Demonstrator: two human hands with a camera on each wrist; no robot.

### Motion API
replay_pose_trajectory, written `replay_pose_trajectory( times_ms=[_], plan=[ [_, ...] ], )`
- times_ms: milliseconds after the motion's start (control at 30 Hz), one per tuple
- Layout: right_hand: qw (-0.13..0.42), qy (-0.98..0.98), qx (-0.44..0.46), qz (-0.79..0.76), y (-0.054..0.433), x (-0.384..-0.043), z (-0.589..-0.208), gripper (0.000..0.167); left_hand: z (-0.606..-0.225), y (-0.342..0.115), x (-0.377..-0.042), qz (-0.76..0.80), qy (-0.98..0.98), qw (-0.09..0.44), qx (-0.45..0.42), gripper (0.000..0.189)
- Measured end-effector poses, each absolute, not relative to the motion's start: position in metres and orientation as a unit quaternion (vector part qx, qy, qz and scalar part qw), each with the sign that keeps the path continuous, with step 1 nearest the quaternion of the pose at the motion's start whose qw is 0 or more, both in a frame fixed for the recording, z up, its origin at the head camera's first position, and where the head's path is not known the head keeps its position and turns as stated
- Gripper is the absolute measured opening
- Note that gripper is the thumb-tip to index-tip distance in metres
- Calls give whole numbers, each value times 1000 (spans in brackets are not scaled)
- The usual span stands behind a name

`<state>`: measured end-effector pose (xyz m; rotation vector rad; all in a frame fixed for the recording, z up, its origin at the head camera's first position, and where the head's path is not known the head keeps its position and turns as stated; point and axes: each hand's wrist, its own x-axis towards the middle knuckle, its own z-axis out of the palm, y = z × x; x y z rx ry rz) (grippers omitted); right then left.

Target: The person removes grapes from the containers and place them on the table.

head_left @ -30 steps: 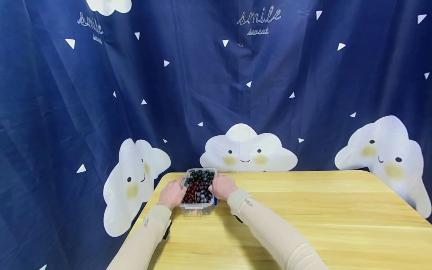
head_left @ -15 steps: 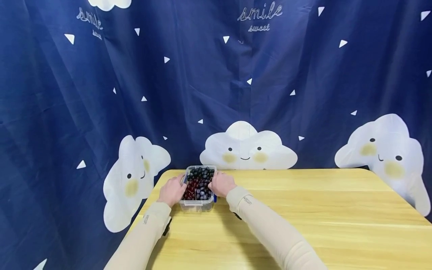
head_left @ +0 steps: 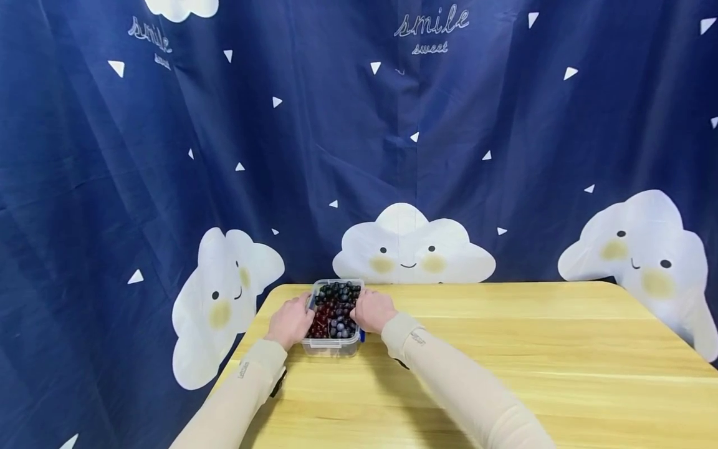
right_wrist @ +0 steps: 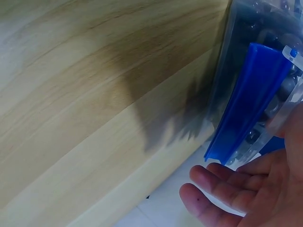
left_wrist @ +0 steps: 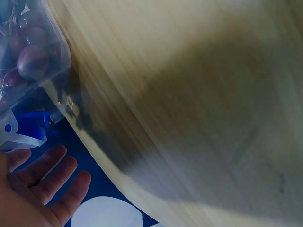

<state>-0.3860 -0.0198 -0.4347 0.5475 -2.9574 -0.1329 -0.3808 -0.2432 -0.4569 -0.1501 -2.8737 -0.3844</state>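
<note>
On the left, a smiling cloud (head_left: 193, 330) is standing out white on the navy curtain (head_left: 303, 162). A cream left sleeve (head_left: 224, 402) is reaching in, its left hand (head_left: 290, 320) touching the near side of the clear plastic container (head_left: 331, 351). The head view is hiding those fingertips; the left wrist view is showing the fingers (left_wrist: 56, 179) spreading loosely, nearly straight and wrapping round nothing, beside a left blue clip (left_wrist: 33, 124).

The container is sitting at the table's far left corner, holding dark and red grapes (head_left: 335, 308). A right blue clip is barely showing from above; the right wrist view is revealing its whole long flap (right_wrist: 251, 101) slanting outward.

The right hand (head_left: 374, 310) is touching the opposite side, its fingers (right_wrist: 220, 187) bending slackly, closing on nothing. That view alone is showing pale floor (right_wrist: 158, 205). Rightward, the wooden tabletop (head_left: 533, 349) is stretching away.
</note>
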Motion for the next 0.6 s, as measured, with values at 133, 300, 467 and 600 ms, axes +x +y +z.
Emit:
replay_pose_trajectory(
  times_ms=[133,300,467,600],
  plan=[
    [59,-981,180,-35,-16,-383,-434,64,-456,-238,-377,-125,-983,120,-57,47],
    [50,-982,180,-32,-10,-379,-434,65,-456,-232,-372,-124,-983,121,-57,49],
    [41,-982,179,-35,-4,-375,-434,66,-458,-226,-369,-128,-983,121,-55,50],
    [44,-982,182,-36,1,-371,-433,65,-458,-223,-366,-129,-982,125,-62,51]
  ],
)
